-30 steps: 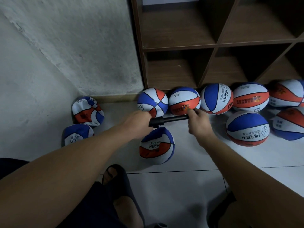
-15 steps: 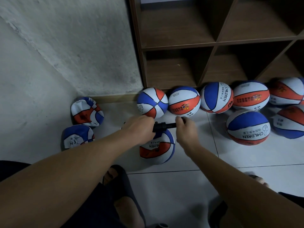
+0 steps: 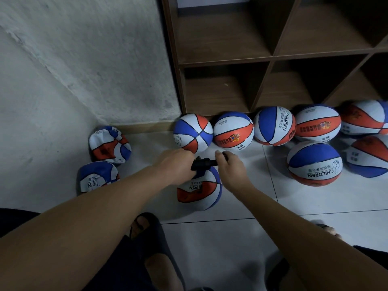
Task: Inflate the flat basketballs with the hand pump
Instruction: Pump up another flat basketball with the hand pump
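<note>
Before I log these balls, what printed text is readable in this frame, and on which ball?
"CHILDREN": third ball in the shelf row
"CHILDREN", upside down: front right ball
"LDREN", partly hidden: ball being pumped
"N": lower flat ball
Chinese lettering and orange-panel prints: too small to read.

The person is wearing no sleeves, both forearms showing bare down to the left hand (image 3: 175, 164) and right hand (image 3: 230, 168), dark shorts (image 3: 117, 263) covering the lap, and dark open-toed slippers (image 3: 151, 232) on the feet.

Right hand (image 3: 230, 169) closer to left hand (image 3: 178, 164)
</note>
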Tool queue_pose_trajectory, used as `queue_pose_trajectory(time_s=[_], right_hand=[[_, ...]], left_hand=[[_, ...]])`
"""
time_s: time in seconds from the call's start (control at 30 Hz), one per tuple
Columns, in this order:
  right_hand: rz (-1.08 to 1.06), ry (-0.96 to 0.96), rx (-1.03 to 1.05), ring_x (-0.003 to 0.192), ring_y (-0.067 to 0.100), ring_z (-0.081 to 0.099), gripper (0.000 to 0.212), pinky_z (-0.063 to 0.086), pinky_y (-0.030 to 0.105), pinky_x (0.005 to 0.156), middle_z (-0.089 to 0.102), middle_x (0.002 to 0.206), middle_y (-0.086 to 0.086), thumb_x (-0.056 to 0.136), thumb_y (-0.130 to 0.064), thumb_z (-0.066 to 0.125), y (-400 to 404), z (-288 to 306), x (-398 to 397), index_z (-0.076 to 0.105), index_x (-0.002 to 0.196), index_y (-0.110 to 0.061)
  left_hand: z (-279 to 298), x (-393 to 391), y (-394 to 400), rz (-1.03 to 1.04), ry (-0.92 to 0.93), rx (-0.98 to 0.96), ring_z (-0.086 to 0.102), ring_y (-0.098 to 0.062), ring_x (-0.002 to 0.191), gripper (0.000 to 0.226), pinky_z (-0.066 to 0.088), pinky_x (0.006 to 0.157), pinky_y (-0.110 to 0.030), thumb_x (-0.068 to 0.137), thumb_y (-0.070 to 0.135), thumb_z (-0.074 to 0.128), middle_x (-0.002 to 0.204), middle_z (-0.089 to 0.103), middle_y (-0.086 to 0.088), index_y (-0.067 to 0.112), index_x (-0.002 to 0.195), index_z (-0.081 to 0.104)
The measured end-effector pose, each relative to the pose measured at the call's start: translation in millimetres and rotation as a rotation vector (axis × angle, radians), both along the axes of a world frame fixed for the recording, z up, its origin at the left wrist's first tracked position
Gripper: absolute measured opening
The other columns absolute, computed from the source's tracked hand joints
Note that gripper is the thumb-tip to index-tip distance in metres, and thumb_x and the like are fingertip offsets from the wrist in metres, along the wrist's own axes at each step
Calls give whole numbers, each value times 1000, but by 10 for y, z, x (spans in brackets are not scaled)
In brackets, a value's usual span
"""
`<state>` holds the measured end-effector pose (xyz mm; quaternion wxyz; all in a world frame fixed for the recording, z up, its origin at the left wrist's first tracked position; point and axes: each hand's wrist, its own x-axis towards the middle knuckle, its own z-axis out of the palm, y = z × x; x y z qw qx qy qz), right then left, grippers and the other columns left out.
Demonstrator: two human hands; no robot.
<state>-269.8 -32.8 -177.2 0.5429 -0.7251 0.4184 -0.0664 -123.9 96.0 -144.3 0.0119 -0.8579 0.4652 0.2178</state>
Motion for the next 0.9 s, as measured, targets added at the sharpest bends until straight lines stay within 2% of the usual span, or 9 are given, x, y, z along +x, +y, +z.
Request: queue_pose_trajectory(time_s=[0.07, 0.2, 0.3, 0.47, 0.6, 0.67, 0.77, 0.9], right_hand=[[-80, 3, 34, 67, 22, 52, 39, 50, 48, 66, 56, 70, 3, 106, -42, 48, -198, -58, -82, 57, 86, -10], [-169, -4, 148, 60, 18, 40, 31, 40, 35, 55, 44, 66, 1, 105, -40, 52, -550, -49, -202, 53, 87, -15], [-199, -21, 178, 56, 18, 36, 27, 35, 32, 49, 40, 65, 2, 105, -34, 54, -572, -51, -179, 51, 85, -16], [-233, -35, 97, 67, 21, 44, 31, 43, 42, 64, 46, 66, -2, 105, -35, 50, -372, -82, -104, 56, 83, -14], [-205, -28, 60, 68, 22, 47, 32, 46, 44, 65, 48, 68, 1, 104, -36, 48, -199, -97, -60, 54, 81, -14], [-177, -24, 67, 66, 21, 48, 34, 46, 44, 63, 50, 68, 2, 105, -36, 48, -84, -89, -20, 56, 84, -10], [-129, -33, 96, 62, 17, 45, 36, 38, 38, 60, 49, 67, 1, 109, -36, 49, 104, -60, 26, 55, 84, -11], [-84, -23, 112, 65, 16, 50, 38, 38, 34, 61, 55, 71, -2, 111, -42, 48, 216, -82, 77, 60, 88, -14]], left_hand=[[20, 96, 45, 36, 58, 8, 65, -27, 67, 17, 44, 56, -31, 89, 22, 70, 73, 64, -4, 15, 77, 61], [44, 228, 137, 107, 102, 5, 59, -19, 58, 24, 36, 50, -27, 89, 12, 69, 67, 62, -2, 16, 68, 58], [30, 231, 124, 110, 112, 11, 62, -22, 60, 25, 40, 53, -29, 89, 14, 70, 67, 62, -2, 19, 68, 58], [22, 205, 61, 94, 133, 23, 64, -26, 65, 15, 41, 53, -32, 90, 15, 70, 75, 65, -7, 11, 78, 62], [9, 44, -15, 71, 108, 17, 57, -23, 61, 27, 39, 52, -31, 95, 19, 72, 73, 61, -7, 11, 74, 56], [6, 1, -22, 50, 43, 22, 61, -24, 64, 31, 46, 55, -33, 95, 25, 73, 73, 62, -5, 16, 72, 54], [8, -13, -8, 32, 0, 37, 66, -27, 68, 33, 58, 63, -39, 93, 31, 74, 72, 63, -3, 21, 70, 53], [3, -65, -32, 10, -32, 50, 60, -20, 63, 32, 48, 59, -34, 95, 39, 73, 72, 61, 1, 23, 73, 57]])
